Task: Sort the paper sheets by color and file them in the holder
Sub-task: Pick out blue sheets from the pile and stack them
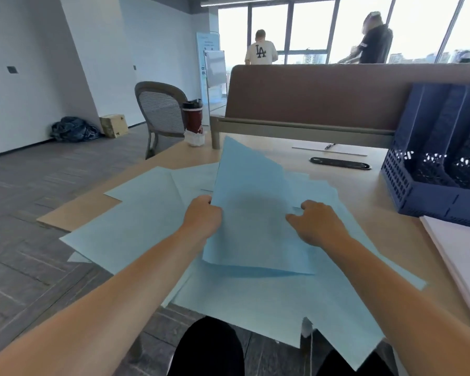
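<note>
Bottom edge of frame: your dark trouser legs (206, 348), with the near corners of the paper overhanging the table edge above them.

Centre, low: both bare forearms reach in from the bottom corners.
- Your left hand (201, 217) is closed on the left edge of a raised blue sheet (255, 202), fingers curled behind it.
- Your right hand (319, 223) grips the same sheet's right edge, thumb on the facing side and fingers bent over the edge.
- The sheet stands tilted up off the table, top corner pointing to upper centre. You cannot tell whether it is one sheet or several.

Under and around it: a loose spread of blue sheets (141, 218) lies flat and overlapping, fanning from the left centre to the lower right of the wooden table (364, 191).

Right edge, mid-height: a white paper stack (464, 264) lies flat.

Just beyond it, upper right: the navy holder (423, 185), a latticed upright file rack whose visible slots hold no paper.

Centre right, farther: a black oval grommet (339, 163), then a white sheet with a pen (329, 146) on it.

Behind these: a brown desk divider (323, 90).

Left of the divider: a maroon tumbler (193, 118), then a mesh-backed chair (160, 109).

Far left floor: a cardboard box (114, 125) beside a dark bag (73, 130).

Top: two people (261, 50) by the windows.
</note>
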